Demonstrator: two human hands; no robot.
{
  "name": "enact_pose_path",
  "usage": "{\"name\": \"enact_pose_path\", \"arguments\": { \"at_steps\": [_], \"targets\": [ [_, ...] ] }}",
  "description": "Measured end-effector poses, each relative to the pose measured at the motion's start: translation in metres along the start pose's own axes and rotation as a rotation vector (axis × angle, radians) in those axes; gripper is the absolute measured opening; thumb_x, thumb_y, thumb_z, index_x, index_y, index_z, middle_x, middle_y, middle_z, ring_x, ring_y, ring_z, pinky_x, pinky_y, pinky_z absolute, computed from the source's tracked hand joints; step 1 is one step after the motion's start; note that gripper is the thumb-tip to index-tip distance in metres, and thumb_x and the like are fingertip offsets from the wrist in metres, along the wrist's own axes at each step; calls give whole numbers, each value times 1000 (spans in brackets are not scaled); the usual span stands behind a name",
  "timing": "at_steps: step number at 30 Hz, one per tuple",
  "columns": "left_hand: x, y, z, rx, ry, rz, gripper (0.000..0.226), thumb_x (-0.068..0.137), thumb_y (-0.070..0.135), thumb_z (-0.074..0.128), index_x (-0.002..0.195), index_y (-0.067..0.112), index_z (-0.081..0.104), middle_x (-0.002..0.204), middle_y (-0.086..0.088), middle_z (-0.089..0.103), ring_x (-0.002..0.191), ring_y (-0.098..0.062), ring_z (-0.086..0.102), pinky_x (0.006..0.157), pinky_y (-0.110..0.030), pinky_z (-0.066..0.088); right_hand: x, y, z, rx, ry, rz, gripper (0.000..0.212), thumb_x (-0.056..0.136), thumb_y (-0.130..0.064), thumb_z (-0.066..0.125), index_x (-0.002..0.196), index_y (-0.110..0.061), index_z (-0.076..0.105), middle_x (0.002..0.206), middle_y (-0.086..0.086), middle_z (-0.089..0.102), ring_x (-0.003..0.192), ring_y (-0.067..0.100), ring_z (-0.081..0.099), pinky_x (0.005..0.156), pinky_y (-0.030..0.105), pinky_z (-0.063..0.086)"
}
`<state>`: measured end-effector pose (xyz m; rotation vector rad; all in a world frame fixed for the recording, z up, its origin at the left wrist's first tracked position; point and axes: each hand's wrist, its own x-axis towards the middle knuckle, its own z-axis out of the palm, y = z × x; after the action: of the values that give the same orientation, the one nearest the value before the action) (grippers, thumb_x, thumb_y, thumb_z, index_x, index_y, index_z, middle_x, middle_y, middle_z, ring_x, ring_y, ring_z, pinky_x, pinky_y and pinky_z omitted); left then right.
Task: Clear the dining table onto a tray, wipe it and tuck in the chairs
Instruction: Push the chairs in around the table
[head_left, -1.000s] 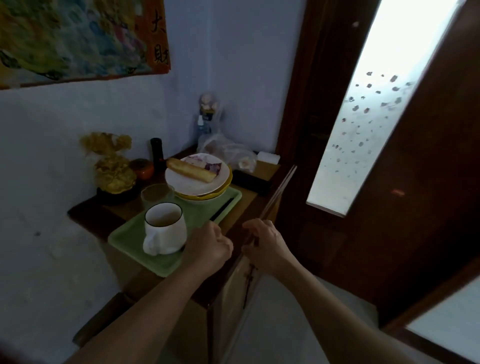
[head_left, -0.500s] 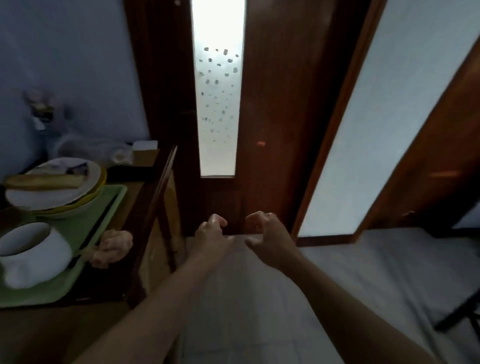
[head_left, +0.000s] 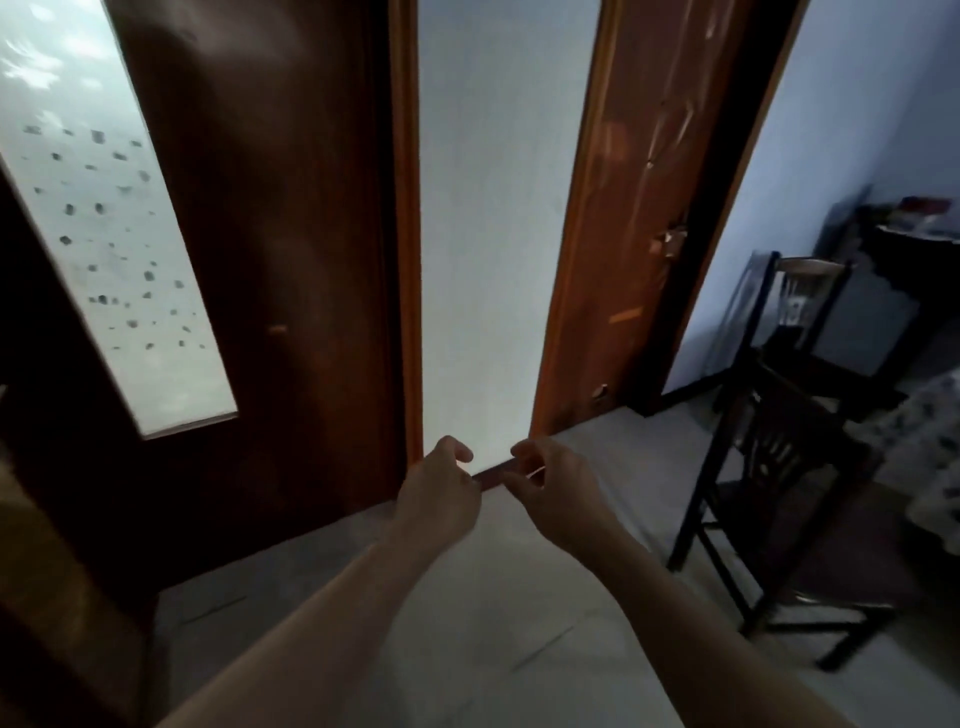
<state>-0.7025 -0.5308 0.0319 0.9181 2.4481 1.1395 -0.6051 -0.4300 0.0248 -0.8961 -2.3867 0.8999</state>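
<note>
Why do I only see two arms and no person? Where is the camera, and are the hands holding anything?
The camera sits on the person's head and looks forward and down, so you see only what they would see: their own two bare arms reaching out in front. There is just this one view. The left hand and the right hand hang close together in the air, fingers loosely curled. It is dim, and I see nothing held in either.

Beyond them is a dark brown wooden door with a long frosted glass panel dotted with dark specks. Beside it is a white wall strip between orange-brown frames. The floor is pale.

On the right stands a dark wooden chair with a carved back, and another dark chair behind it. No tray or dishes show here.
</note>
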Motion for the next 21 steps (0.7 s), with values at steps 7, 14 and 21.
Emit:
{"name": "enact_pose_path", "arguments": {
  "at_steps": [7,14,21],
  "targets": [
    [46,79,102,45,-118,124,23,86,15,56,109,21,55,105,0,65,95,-18,60,77,-28,48,31,102,-82,-38,132,167,25,86,-25,66,110,-21,59,99,-4,62,82,6,57,67,17,43],
    [113,138,185,84,-285,234,22,88,19,55,109,23,59,111,3,63,100,-16,59,82,-30,50,72,182,-142,-44,244,337,23,88,-24,64,110,-22,59,99,-5,59,84,4,57,60,10,41],
    [214,185,262,87,-464,357,19,89,20,57,108,21,58,104,3,63,93,-14,57,74,-27,47,136,246,-179,-81,363,488,21,87,-22,65,108,-20,62,96,-7,61,85,5,58,69,14,47]
  ]
}}
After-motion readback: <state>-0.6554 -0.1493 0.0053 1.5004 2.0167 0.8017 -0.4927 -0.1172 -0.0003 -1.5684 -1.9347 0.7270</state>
